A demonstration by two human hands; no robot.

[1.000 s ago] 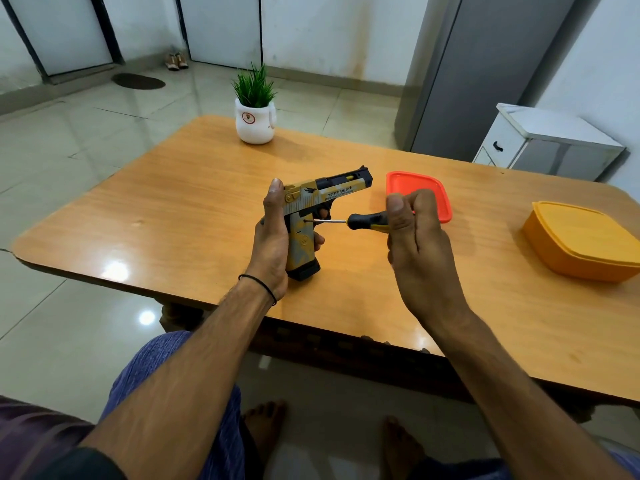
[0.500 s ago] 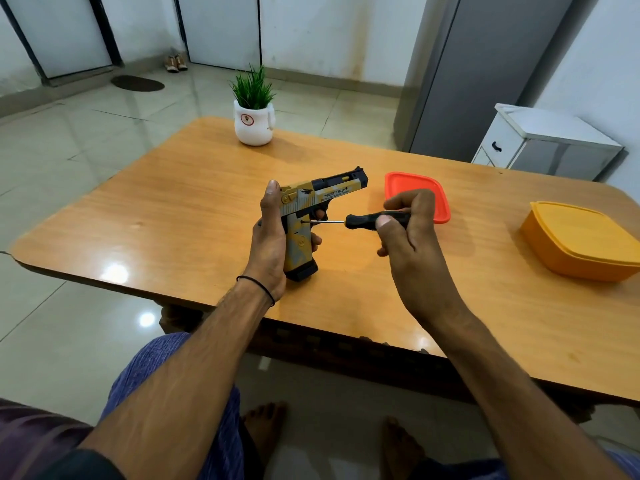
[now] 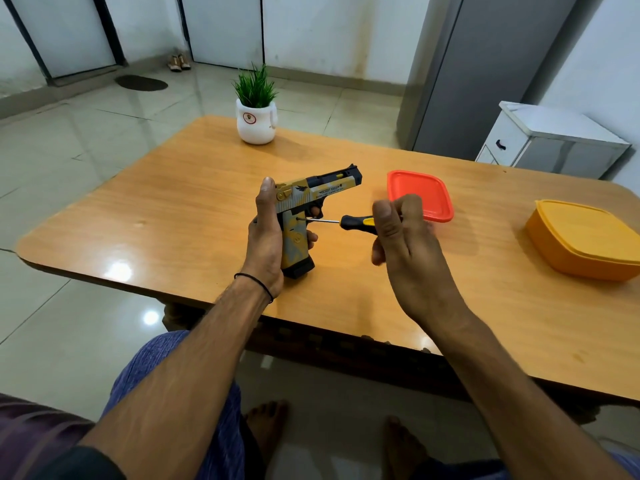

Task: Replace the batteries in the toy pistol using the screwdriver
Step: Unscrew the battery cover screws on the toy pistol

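My left hand (image 3: 265, 237) grips the yellow, grey and black toy pistol (image 3: 304, 209) by its handle, holding it upright with the magazine base on the wooden table (image 3: 173, 216) and the barrel pointing right. My right hand (image 3: 401, 233) pinches the black and yellow handle of the screwdriver (image 3: 353, 223). The thin metal shaft runs level to the left, and its tip sits against the upper part of the pistol's grip. Most of the screwdriver handle is hidden behind my right fingers, which look slightly blurred.
A red square lid (image 3: 420, 194) lies just behind my right hand. An orange lidded box (image 3: 585, 237) stands at the right edge. A white pot with a green plant (image 3: 255, 110) is at the table's far side. A white cabinet (image 3: 550, 143) stands beyond the table.
My right fingers have shifted round the screwdriver handle, turning it while the tip stays on the pistol's grip. My left hand and the pistol have stayed in place.
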